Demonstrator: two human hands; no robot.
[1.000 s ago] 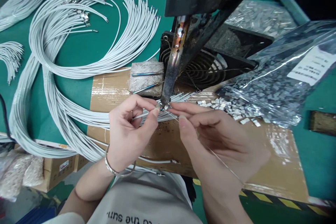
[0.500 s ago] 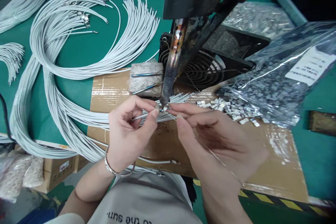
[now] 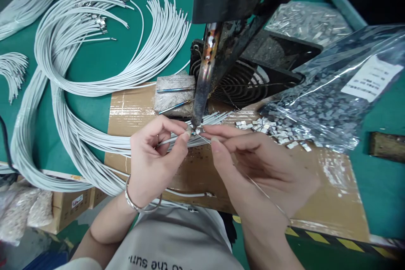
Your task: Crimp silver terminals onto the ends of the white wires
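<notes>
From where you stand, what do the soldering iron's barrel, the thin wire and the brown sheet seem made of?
Soldering iron's barrel: metal, probably steel, grimy, with coppery, heat-tinted patches.
Thin wire: metal, perhaps solder, by its silvery shine.
Brown sheet: likely cardboard by its colour, glossy streaks suggesting tape.

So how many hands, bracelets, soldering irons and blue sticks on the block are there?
Left hand and right hand: 2
Bracelet: 1
Soldering iron: 1
Blue sticks: 2
Total: 6
</notes>
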